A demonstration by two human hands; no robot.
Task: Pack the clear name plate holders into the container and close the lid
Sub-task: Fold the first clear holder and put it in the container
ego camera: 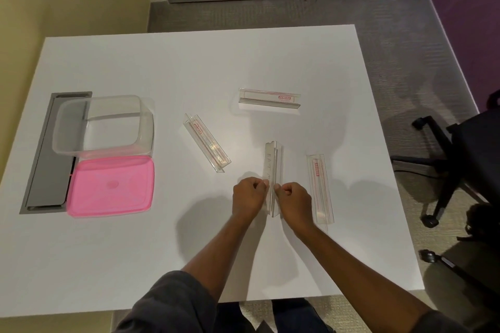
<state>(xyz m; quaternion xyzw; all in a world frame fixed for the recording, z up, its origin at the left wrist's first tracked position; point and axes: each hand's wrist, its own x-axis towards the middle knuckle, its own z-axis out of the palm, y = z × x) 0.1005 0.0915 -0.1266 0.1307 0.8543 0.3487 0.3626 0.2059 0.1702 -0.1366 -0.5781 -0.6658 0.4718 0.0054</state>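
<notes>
Table (162,251), white and wide, fills most of the room's middle, with a grey hatch (46,170) set into its left side. A black office chair (465,159) stands off to the right on the carpet. On the left of the table sits the clear container (67,140), open and lying partly over the hatch, and the pink lid (111,186) lies flat just in front of it, touching it. Four clear holders are spread to the right, all outside the container: a far holder (269,100) lying crosswise, a slanted holder (207,143) nearer the container, a right holder (320,189) near the table's edge, and a middle holder (273,170) with faint lettering. The left hand (247,197) and right hand (293,199) pinch the middle holder's near end, fingers curled narrow around it.
</notes>
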